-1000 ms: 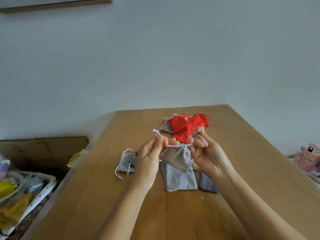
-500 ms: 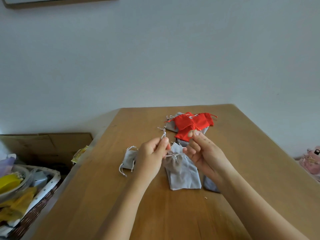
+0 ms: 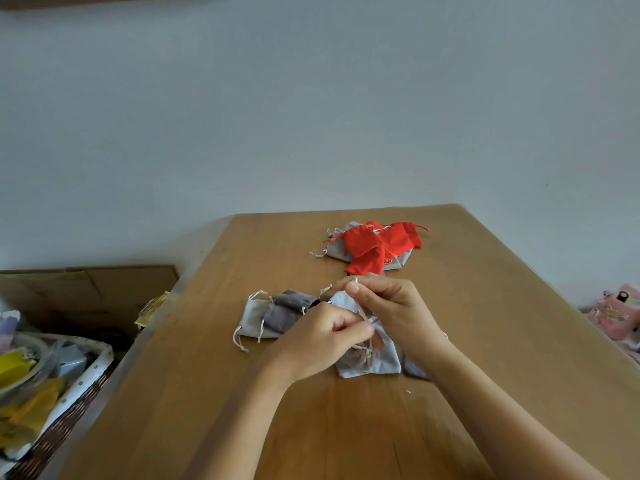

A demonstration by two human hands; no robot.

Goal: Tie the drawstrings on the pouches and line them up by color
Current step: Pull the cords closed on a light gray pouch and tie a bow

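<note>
From the head camera, the main risk is the thin white drawstring (image 3: 363, 315) slipping out of a pinch before the knot is drawn tight, which I judge would leave the mouth of the small brownish-grey pouch (image 3: 358, 358) loose; the cord is fine and both grips are only at the fingertips. A second risk is catching a neighbouring cord in the loop, as the flat light grey pouch (image 3: 389, 355) lies directly beneath and its strings are near the fingers. The left hand (image 3: 322, 341) has its fingers curled in, pinching the cord close to the pouch's gathered neck, with the pouch hanging just below and to the right of its knuckles. The right hand (image 3: 398, 306) is curled too, thumb and forefinger nipping the cord's far end, raised above the pouch. On the table (image 3: 502, 323), two grey pouches (image 3: 273, 317) lie just left of the hands, and the red pouches (image 3: 367, 244) sit heaped farther back over more grey ones, not yet sorted
</note>
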